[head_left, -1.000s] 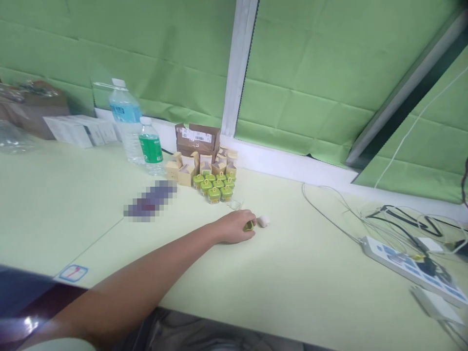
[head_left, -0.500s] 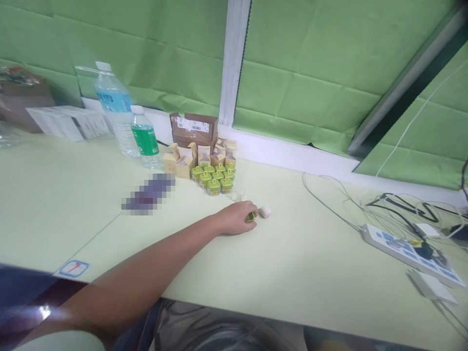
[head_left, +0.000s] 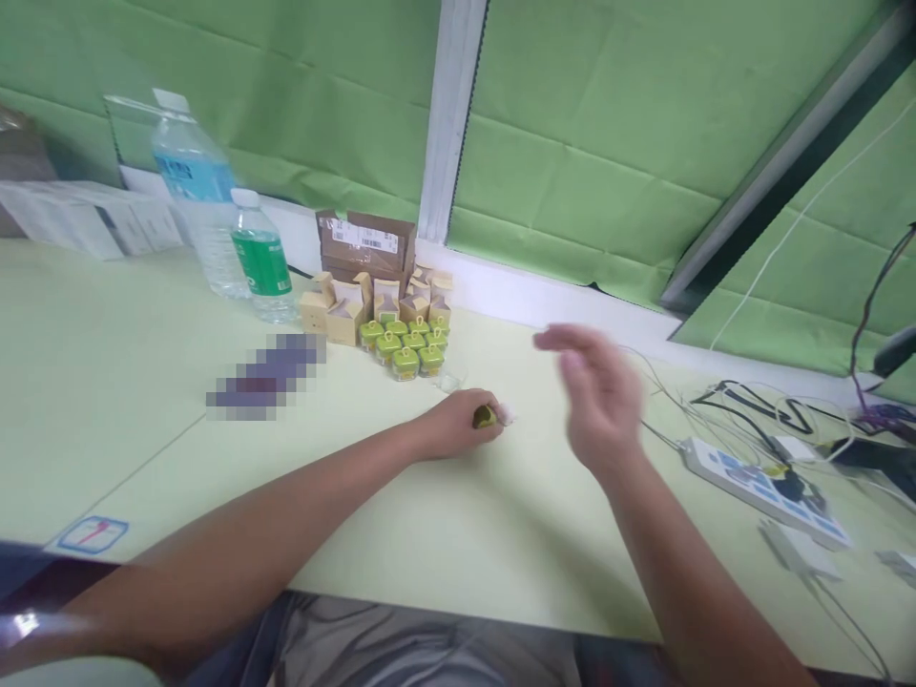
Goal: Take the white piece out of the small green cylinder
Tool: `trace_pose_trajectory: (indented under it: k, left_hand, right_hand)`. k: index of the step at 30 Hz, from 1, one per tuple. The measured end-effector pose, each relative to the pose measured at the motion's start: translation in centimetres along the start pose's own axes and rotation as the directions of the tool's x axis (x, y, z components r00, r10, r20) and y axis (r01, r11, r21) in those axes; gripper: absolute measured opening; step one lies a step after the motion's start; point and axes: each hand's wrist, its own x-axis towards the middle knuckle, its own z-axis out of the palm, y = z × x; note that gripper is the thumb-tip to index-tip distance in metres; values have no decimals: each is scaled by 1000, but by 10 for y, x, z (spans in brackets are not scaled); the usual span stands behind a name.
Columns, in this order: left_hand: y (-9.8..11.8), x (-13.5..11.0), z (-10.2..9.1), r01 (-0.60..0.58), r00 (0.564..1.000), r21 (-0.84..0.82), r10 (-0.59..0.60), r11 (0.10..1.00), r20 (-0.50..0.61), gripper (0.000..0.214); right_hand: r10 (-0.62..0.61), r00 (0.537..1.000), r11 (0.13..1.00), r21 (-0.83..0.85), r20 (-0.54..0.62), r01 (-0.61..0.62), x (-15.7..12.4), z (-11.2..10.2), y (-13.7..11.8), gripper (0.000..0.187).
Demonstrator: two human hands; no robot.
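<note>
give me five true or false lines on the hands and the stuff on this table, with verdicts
1. The left hand holds a green piece. True.
2. The smaller bottle has a green label. True.
3. The right hand is gripping that bottle. False: it is raised well away from it, with nothing visible in it.
4. The green-lidded containers stand in front of the small beige boxes. True.
5. The power strip lies left of the containers. False: it lies to their right.

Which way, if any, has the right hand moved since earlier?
Yes: the right hand, out of view before, has come in over the table, left of the power strip.
</note>
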Motion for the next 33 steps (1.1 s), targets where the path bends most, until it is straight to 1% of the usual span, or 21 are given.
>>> trace_pose_trajectory:
  k: [2, 3, 4, 5, 7, 8, 10, 13, 15, 17, 19, 22, 24, 26, 28, 31, 33]
  left_hand:
    - [3, 3, 0, 79, 988, -178, -101, 981, -114, 24]
    - [5, 5, -2, 118, 974, -268, -164, 956, -157, 25]
    - [6, 7, -4, 155, 958, -360, -229, 920, -175, 26]
    - [6, 8, -6, 189, 942, -454, -291, 871, -165, 26]
    - [7, 11, -9, 242, 924, -624, -373, 743, -87, 24]
    - [6, 12, -9, 252, 920, -684, -389, 685, -51, 24]
    - [6, 12, -7, 249, 922, -741, -388, 623, -16, 23]
    - [7, 10, -4, 265, 926, -743, -377, 614, 18, 25]
    - [8, 8, -4, 287, 925, -746, -377, 601, 52, 26]
    - [9, 7, -5, 305, 923, -754, -377, 581, 83, 26]
    - [10, 6, -6, 314, 922, -763, -373, 564, 104, 25]
    - [11, 6, -5, 315, 925, -776, -359, 546, 124, 24]
    - [11, 6, -4, 311, 931, -776, -338, 548, 134, 24]
    - [12, 7, -3, 304, 936, -766, -326, 566, 131, 27]
    - [11, 7, -2, 308, 937, -735, -328, 604, 122, 32]
    - [8, 6, -1, 314, 938, -679, -328, 664, 114, 43]
    - [6, 6, 0, 312, 940, -668, -322, 676, 113, 48]
  right_hand:
    - [12, 995, 992, -129, 102, 1, -19, 17, 22, 24]
    - [35, 979, 983, -185, 200, 3, -29, 26, 32, 24]
    - [55, 945, 979, -205, 321, 13, -39, 35, 41, 25]
    - [58, 906, 978, -204, 419, 32, -47, 43, 48, 27]
    - [88, 887, 979, -204, 453, 7, -57, 54, 53, 27]
    - [114, 889, 979, -204, 443, -23, -59, 57, 52, 24]
    - [186, 897, 971, -212, 400, -107, -57, 57, 48, 18]
    - [293, 896, 951, -195, 333, -239, -50, 49, 43, 16]
    - [314, 890, 949, -131, 330, -286, -48, 46, 43, 14]
    - [285, 891, 958, -71, 353, -279, -48, 47, 43, 15]
    - [256, 901, 966, -53, 350, -254, -50, 51, 45, 16]
    - [227, 919, 973, -49, 324, -223, -52, 55, 46, 17]
    - [213, 936, 977, -59, 281, -205, -53, 55, 46, 18]
    - [195, 955, 980, -80, 224, -181, -52, 54, 45, 17]
    - [175, 965, 983, -97, 195, -158, -52, 54, 43, 14]
    - [165, 966, 984, -104, 199, -147, -53, 55, 41, 13]
    - [173, 964, 983, -101, 200, -155, -53, 56, 39, 14]
